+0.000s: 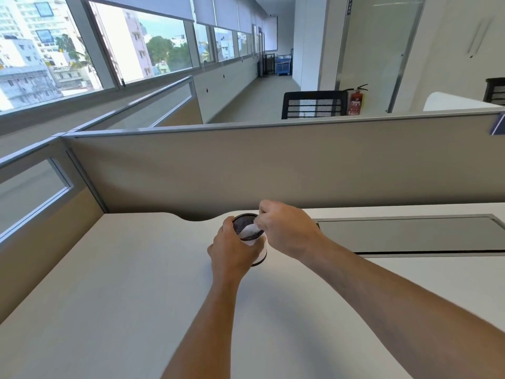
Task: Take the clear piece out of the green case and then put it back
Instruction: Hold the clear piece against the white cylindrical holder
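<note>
A round black mesh cup (244,218) with a white lower wall (261,253) stands on the white desk, near its far edge. My left hand (232,251) is wrapped around the cup's left side. My right hand (287,228) comes from the right, and its fingertips curl into the cup's mouth. They pinch a pale, whitish piece (250,230) that sits inside the cup and reaches its rim. I cannot tell whether that piece is clear. No green case is in view.
The white desk (109,296) spreads wide to the left and towards me. A grey cable-tray lid (410,233) is set into the desk to the right of the cup. A beige partition wall (246,165) rises just behind the desk's far edge.
</note>
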`<state>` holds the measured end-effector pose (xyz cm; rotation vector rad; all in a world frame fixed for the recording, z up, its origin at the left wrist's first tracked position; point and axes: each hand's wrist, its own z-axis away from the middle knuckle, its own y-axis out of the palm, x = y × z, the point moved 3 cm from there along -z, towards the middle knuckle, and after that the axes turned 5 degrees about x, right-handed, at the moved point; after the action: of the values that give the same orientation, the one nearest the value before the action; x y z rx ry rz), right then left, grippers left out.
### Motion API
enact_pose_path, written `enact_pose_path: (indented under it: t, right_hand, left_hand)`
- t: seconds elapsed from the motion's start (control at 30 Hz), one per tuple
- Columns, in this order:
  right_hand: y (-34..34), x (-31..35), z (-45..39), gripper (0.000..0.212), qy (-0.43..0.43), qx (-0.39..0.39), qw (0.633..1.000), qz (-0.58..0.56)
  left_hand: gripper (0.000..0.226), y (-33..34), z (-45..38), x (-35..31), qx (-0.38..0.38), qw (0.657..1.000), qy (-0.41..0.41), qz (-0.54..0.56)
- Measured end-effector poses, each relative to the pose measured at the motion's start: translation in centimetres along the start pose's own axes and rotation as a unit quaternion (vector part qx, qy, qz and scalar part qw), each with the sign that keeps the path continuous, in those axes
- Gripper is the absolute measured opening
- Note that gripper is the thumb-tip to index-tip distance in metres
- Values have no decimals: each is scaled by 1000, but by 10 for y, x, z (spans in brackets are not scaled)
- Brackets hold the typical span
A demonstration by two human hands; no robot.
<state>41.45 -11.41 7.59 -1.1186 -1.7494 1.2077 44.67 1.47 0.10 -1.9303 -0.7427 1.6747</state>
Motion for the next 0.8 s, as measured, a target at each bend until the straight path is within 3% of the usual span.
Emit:
enact_pose_path:
  t: [0.3,0.5,0.63,0.7,0.8]
  right_hand:
    - [-1,8,9,18,-56,0,997,52]
    - [-2,3,18,21,-42,-8,998,43]
    - [-9,-8,29,15,66,-59,992,-91]
    - [-16,-21,38,14,195,-119,937,-266]
    - [-13,-36,57,8,325,-149,788,-501]
  left_hand:
    - [55,-4,1,-1,11,1000,8,7]
    - [64,-7,4,-5,14,1000,8,9]
    - [66,-9,6,-8,13,1000,2,14]
    - [65,-10,7,-10,11,1000,0,13]
    - [62,-11,8,-12,15,1000,-1,14]
